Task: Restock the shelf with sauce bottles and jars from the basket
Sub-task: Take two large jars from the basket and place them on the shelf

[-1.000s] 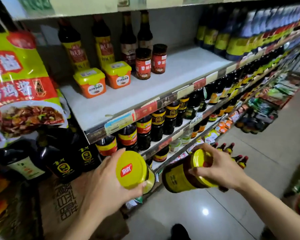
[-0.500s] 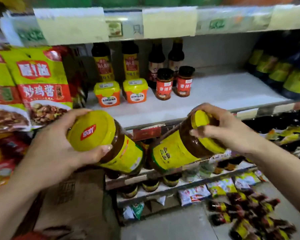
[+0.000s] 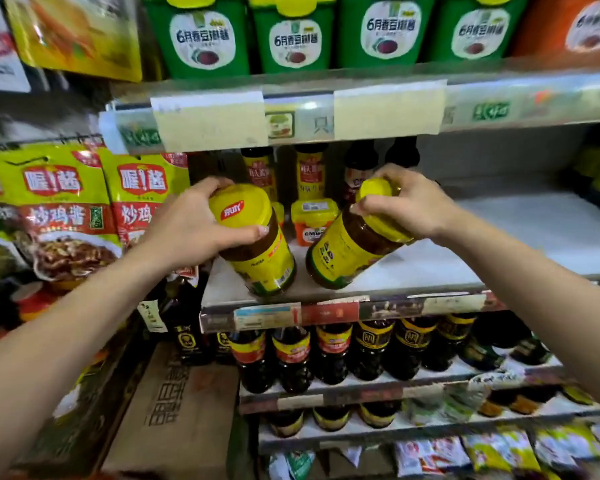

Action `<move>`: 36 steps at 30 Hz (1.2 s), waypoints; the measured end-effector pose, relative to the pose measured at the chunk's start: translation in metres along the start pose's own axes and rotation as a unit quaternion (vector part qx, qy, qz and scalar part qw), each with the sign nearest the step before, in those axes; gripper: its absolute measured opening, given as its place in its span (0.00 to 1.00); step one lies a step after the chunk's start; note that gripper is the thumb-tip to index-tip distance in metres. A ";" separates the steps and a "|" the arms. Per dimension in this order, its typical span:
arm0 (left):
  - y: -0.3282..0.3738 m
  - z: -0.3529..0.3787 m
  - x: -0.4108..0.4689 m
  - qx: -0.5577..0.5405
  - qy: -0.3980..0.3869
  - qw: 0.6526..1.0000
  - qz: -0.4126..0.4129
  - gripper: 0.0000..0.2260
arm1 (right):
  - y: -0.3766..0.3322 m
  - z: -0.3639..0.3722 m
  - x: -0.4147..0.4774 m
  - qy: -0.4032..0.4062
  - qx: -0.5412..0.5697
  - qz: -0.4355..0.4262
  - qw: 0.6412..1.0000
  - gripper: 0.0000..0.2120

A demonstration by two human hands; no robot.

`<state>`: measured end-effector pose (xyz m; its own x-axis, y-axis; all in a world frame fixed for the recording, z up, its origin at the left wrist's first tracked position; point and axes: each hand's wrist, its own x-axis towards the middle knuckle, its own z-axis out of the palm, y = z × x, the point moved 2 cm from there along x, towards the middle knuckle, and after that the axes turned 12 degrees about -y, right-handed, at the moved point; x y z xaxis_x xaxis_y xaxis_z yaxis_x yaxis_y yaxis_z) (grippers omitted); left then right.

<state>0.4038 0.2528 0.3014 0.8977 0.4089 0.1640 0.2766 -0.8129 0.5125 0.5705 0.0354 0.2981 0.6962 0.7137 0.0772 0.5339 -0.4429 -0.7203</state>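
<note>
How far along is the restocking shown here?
Done: bottles and a tub stand at the back of the shelf. In hand: left hand grips the left jar, right hand the right jar, both tilted over the shelf front. Left: standing both upright; the basket is unseen.

Glossy yellow plastic lids [image 3: 240, 210] on clear jars [image 3: 352, 251], seemingly glass, shiny foil-like sauce pouches [image 3: 54, 209], matt brown cardboard box [image 3: 174, 403], smooth white shelf [image 3: 465, 251], paper price tags [image 3: 211, 120].
</note>
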 end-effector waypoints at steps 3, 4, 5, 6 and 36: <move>-0.005 0.003 0.015 0.027 0.006 1.000 -0.012 0.42 | -0.005 0.000 0.017 -0.027 -0.017 -0.003 0.999 0.30; -0.005 0.004 0.018 0.034 0.000 0.999 -0.012 0.41 | -0.006 0.001 0.022 -0.043 -0.018 -0.004 0.999 0.28; -0.006 0.004 0.022 0.044 -0.006 0.999 -0.009 0.39 | -0.007 0.003 0.027 -0.058 -0.021 -0.004 0.998 0.26; -0.006 0.005 0.026 0.058 -0.010 0.998 -0.005 0.38 | -0.008 0.004 0.032 -0.071 -0.030 -0.005 0.997 0.24; -0.017 0.002 0.089 0.013 -0.277 0.958 0.079 0.32 | -0.016 0.021 0.098 -0.227 -0.182 0.078 0.953 0.41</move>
<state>0.4791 0.3024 0.3058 0.9714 0.0026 -0.2375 0.1236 -0.8595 0.4960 0.6200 0.1243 0.3028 0.5456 0.7481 -0.3776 0.6293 -0.6634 -0.4049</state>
